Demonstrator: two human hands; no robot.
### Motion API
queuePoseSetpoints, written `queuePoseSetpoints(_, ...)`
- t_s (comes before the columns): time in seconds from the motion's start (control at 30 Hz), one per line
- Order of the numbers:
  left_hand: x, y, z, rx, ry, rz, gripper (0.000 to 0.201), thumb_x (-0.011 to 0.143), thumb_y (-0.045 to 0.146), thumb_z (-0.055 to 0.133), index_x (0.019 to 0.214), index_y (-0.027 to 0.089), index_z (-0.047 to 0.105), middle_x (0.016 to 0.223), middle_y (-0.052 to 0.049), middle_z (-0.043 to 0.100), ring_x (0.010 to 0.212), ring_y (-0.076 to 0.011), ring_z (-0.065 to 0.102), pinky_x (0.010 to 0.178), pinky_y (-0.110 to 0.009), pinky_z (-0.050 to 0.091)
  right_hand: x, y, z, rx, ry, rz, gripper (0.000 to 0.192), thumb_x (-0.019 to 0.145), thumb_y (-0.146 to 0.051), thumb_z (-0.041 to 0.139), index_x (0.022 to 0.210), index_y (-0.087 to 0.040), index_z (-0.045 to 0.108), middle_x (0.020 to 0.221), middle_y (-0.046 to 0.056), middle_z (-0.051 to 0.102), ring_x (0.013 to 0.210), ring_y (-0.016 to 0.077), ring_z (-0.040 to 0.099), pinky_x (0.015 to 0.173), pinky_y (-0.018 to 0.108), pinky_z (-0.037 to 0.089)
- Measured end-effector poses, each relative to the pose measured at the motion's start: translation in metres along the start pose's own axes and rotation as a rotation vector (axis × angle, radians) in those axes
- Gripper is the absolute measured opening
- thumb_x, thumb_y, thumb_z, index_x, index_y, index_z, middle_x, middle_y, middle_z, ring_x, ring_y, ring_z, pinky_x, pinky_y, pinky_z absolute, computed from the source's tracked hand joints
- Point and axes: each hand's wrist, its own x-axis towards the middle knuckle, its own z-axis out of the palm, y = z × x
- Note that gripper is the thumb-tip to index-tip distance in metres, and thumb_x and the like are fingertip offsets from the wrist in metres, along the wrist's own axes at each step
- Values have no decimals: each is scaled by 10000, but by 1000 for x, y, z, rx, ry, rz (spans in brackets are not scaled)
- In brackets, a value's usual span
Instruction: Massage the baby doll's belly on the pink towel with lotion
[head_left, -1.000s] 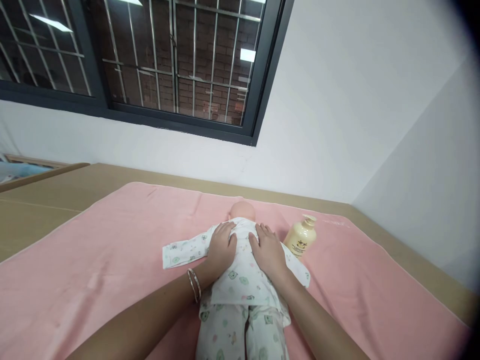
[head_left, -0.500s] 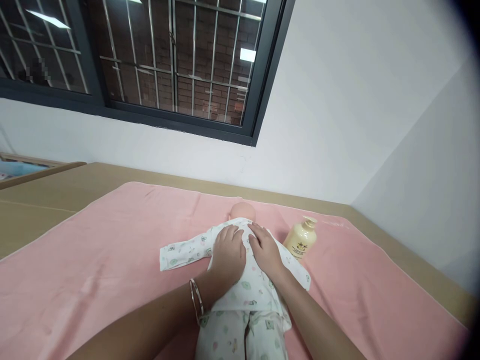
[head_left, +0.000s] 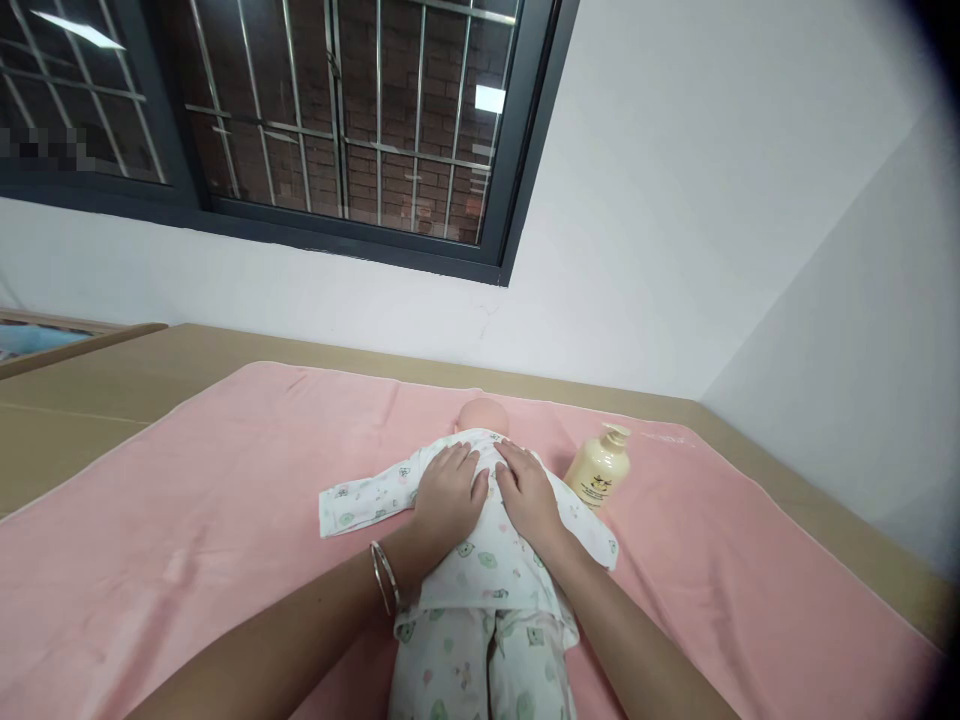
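Note:
A baby doll [head_left: 487,565] in a white printed top and trousers lies with its head away from me, its face not visible. My left hand [head_left: 448,495] rests flat on the left half of the doll's upper back, fingers stretched toward the head. On the right half lies my right hand [head_left: 527,490], also flat with fingers extended. The two hands are slightly apart, thumbs close to each other. Both sleeves of the top spread outward. A pale yellow pump bottle [head_left: 600,468] stands beside the doll's right-hand sleeve.
A pink mat [head_left: 225,480] with some creases covers the wooden surface [head_left: 135,375] under the doll. Behind it rise a white wall [head_left: 637,200] and a barred window [head_left: 337,120]. At the far left, a wooden rail [head_left: 82,350] borders something light blue.
My left hand has shifted slightly up and left on the doll's back. The view has tilted a little; the right hand stays in nearly the same place on the doll.

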Motion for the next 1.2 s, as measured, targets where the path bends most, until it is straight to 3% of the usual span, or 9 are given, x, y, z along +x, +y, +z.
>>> queuePoseSetpoints(0.1, -5, 4, -2, 47, 77, 53, 238, 922, 239, 450, 947, 183, 680, 1041, -103, 724, 1033, -255, 664, 889, -418, 540, 0, 1, 1, -9, 2, 5, 406, 938, -271, 370, 1270, -172, 581, 1334, 61, 560, 1296, 200, 448, 1147, 424, 253)
queuePoseSetpoints(0.2, -6, 6, -3, 69, 91, 34, 237, 920, 241, 449, 941, 198, 681, 1034, -88, 730, 1022, -239, 673, 868, -388, 554, -1, 0, 0, -38, 10, 3, 407, 942, -269, 358, 1267, -171, 583, 1328, 62, 565, 1294, 204, 449, 1137, 414, 265)
queuePoseSetpoints(0.3, -3, 6, -3, 78, 46, -41, 267, 907, 264, 459, 1044, 165, 665, 1134, -121, 697, 1095, -268, 639, 935, -433, 529, -4, -8, -4, -145, 30, 29, 406, 945, -265, 339, 1251, -170, 589, 1277, 77, 599, 1234, 225, 500, 1058, 394, 357)
queuePoseSetpoints(0.47, 3, 2, -4, 18, -79, -90, 377, 873, 239, 478, 1198, 91, 598, 1244, -178, 629, 1194, -319, 563, 1046, -515, 438, -12, -34, -10, -414, -42, 78, 332, 920, -295, 397, 1109, -211, 657, 983, 91, 700, 910, 262, 648, 783, 365, 472)
queuePoseSetpoints(0.6, 4, -3, -1, -59, -109, -68, 390, 873, 201, 457, 1235, 137, 587, 1289, -148, 607, 1226, -303, 538, 1074, -534, 405, -14, -36, -7, -390, -38, -2, 376, 920, -255, 390, 1201, -218, 637, 1185, 106, 652, 1156, 267, 580, 933, 384, 449)
queuePoseSetpoints(0.77, 1, -2, 1, 9, -29, 16, 312, 883, 225, 473, 1131, 155, 650, 1182, -136, 673, 1152, -289, 603, 1037, -509, 452, -2, -11, -4, -145, -62, 32, 430, 932, -277, 384, 1310, -182, 563, 1379, 70, 519, 1328, 208, 428, 1103, 385, 345)
queuePoseSetpoints(0.87, 0, 4, -2, 71, 25, 40, 258, 893, 237, 473, 1021, 155, 681, 1072, -133, 715, 1052, -279, 660, 930, -451, 533, 1, -2, -2, -104, -70, 20, 470, 933, -289, 379, 1352, -128, 517, 1426, 96, 463, 1360, 222, 377, 1143, 416, 284)
queuePoseSetpoints(1.0, 0, 12, -9, 85, 15, -26, 223, 896, 260, 487, 933, 158, 682, 1028, -138, 725, 989, -292, 683, 814, -430, 569, -1, -4, -1, -88, -64, 14, 467, 933, -272, 371, 1353, -126, 515, 1424, 103, 464, 1356, 224, 379, 1148, 431, 274)
queuePoseSetpoints(1.2, 1, 12, -10, 73, -48, -66, 271, 888, 274, 490, 1053, 134, 652, 1149, -167, 675, 1118, -317, 615, 937, -482, 507, -2, -3, 0, -77, -53, 14, 460, 935, -273, 372, 1344, -127, 524, 1410, 94, 483, 1346, 221, 387, 1143, 416, 279)
